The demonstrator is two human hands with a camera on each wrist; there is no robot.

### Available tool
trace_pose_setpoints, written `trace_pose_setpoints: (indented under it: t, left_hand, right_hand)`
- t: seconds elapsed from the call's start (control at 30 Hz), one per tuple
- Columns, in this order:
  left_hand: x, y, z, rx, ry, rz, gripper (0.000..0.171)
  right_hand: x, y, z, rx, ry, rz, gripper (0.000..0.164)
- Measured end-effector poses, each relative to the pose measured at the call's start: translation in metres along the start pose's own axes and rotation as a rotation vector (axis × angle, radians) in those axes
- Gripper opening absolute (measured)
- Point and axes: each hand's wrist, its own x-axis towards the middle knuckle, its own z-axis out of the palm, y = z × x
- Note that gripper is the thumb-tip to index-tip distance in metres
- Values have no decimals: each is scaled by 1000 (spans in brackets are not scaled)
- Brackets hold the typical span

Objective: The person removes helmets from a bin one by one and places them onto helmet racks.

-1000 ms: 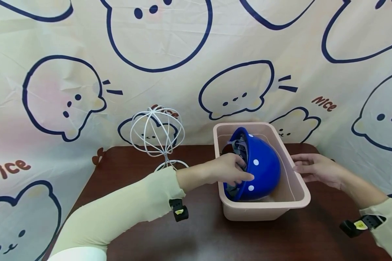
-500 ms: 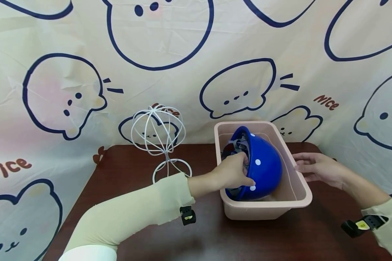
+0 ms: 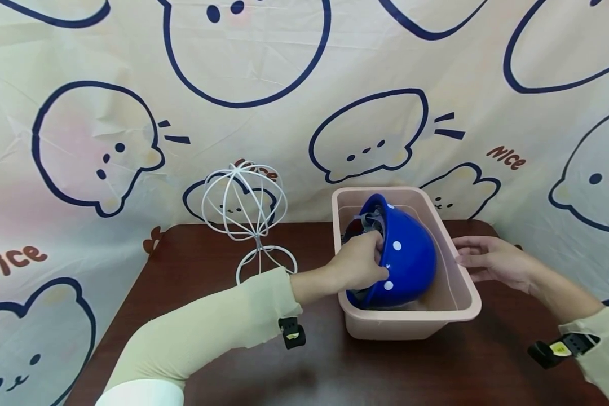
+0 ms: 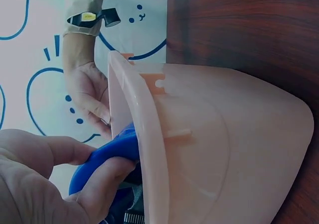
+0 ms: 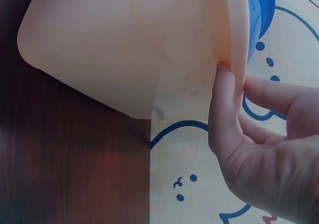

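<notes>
A blue helmet [image 3: 411, 256] with white dots lies on its side inside a pale pink plastic bin [image 3: 385, 330], its open side and grey straps turned left. My left hand [image 3: 359, 262] grips the helmet's rim, thumb on the outer shell and fingers reaching inside, where they are partly hidden. In the left wrist view the blue rim [image 4: 107, 157] sits between thumb and fingers, beside the bin wall [image 4: 199, 149]. My right hand [image 3: 502, 264] pinches the bin's right rim; the right wrist view shows its fingers on both sides of that rim [image 5: 239, 50].
Left of the bin, a white wire stand [image 3: 256, 217] with a balloon-shaped top rises from the dark brown table [image 3: 264, 361], its foot partly behind my left sleeve. A cartoon-printed cloth [image 3: 264, 135] hangs behind and at the sides.
My left hand and forearm have shifted slightly right, and the fingers have closed farther in at the helmet's rim. The helmet has risen a little. The right hand stays at the bin's rim.
</notes>
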Motion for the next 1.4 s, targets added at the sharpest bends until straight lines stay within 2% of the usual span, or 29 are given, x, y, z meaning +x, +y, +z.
trace_pose_setpoints:
  t: [0.2, 0.37, 0.43, 0.6, 0.77, 0.97, 1.2, 1.4]
  left_hand:
    - [-1, -4, -6, -42, 40, 13, 37]
    - [0, -7, -21, -151, 88, -1, 37]
    - [0, -8, -27, -212, 91, -17, 39]
    - [-3, -10, -38, -295, 102, -47, 42]
    - [-7, -6, -51, -343, 121, -18, 41]
    - [-11, -1, -66, -405, 155, -6, 48]
    - [-13, -1, -77, -499, 215, -21, 47]
    - [-14, -4, -83, -588, 231, -39, 42]
  right_hand:
    - [0, -4, 3, -21, 15, -10, 67]
    - [1, -6, 4, -35, 20, -6, 66]
    - [1, -6, 4, -39, 25, -1, 66]
    - [0, -6, 6, -47, 30, -7, 68]
    - [-1, -5, 7, -64, 41, -14, 69]
    - [-3, -4, 8, -80, 55, -18, 70]
    - [-2, -5, 12, -107, 75, -21, 66]
    - [-2, -5, 11, -136, 86, -14, 61]
